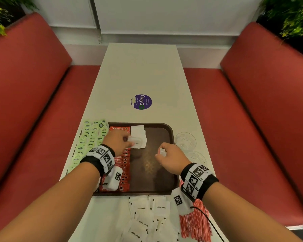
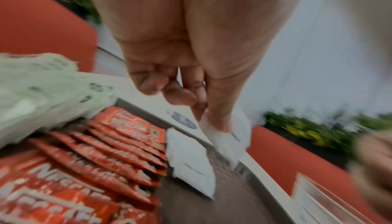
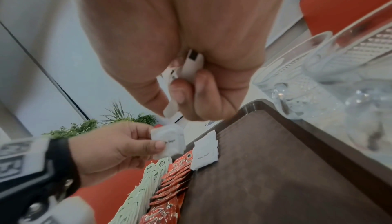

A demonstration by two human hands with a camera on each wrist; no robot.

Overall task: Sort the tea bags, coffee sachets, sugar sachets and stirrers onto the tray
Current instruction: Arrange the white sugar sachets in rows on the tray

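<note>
The left hand (image 1: pixel 118 142) has its grip pinched on a white sugar sachet (image 3: pixel 168 141) above the brown tray (image 1: pixel 164 182); the right hand (image 1: pixel 171 158) clamps a few more sachets (image 3: pixel 192 66) over the tray's middle. In the tray lie a row of red coffee sachets (image 1: pixel 123 165) and some sugar sachets (image 1: pixel 138 134). Green tea bags (image 1: pixel 89 140) line its left edge. Loose sugar sachets (image 1: pixel 147 219) and red striped stirrers (image 1: pixel 195 222) lie on the tabletop (image 1: pixel 147 74).

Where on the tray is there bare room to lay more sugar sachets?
The tray is bare on its right half, between the sugar sachets already laid and the right rim, down to the near rim. Its left side is crowded with coffee sachets and overlapping tea bags.
</note>
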